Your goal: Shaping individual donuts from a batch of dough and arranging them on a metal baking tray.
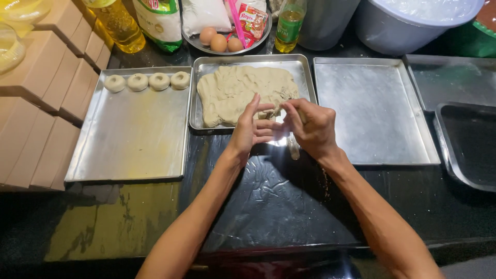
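Dough [243, 93] beneath cupped, touching hands [281, 129]

The dough [243, 93] looks soft, matt and lumpy, its surface rough and creased; the four rounds [148, 81] are smoother. The trays [134, 139] are thin bare metal, dull-shining, the left one smeared with a yellowish oily film. The far-right tray [473, 147] is dark and matt. The counter [279, 201] is black and glossy, under a wrinkled clear plastic sheet. Boxes [36, 119] are plain matt brown card. The bottle [118, 23] is clear plastic, the eggs [219, 41] smooth and matt
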